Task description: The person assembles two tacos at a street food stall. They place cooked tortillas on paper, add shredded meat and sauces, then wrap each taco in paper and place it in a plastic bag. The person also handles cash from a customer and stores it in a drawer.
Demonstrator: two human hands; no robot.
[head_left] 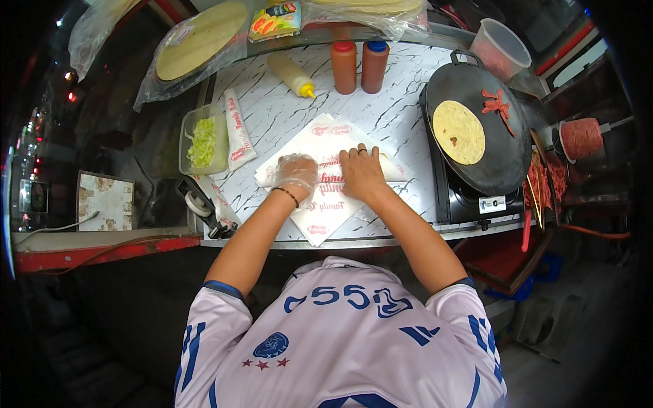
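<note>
A stack of white wrapping paper (320, 221) with red print lies on the counter in front of me, its top sheet folded over. My left hand (296, 172), in a clear plastic glove, presses on the fold with its fingers curled around the paper. My right hand (362, 170) is bare, with a ring, and its bent fingers hook over the fold's far edge. Whatever the fold covers is hidden. A finished paper-wrapped roll (238, 130) rests to the left, beside a clear tub of shredded lettuce (202, 143).
On the right, a black griddle (503, 156) over a gas stove (445, 194) carries a flatbread (459, 132) and meat strips (498, 109). Behind stand a red-capped bottle (343, 68) and a blue-capped bottle (375, 66); a yellow-tipped bottle (291, 75) lies down. A tape dispenser (201, 204) sits at left.
</note>
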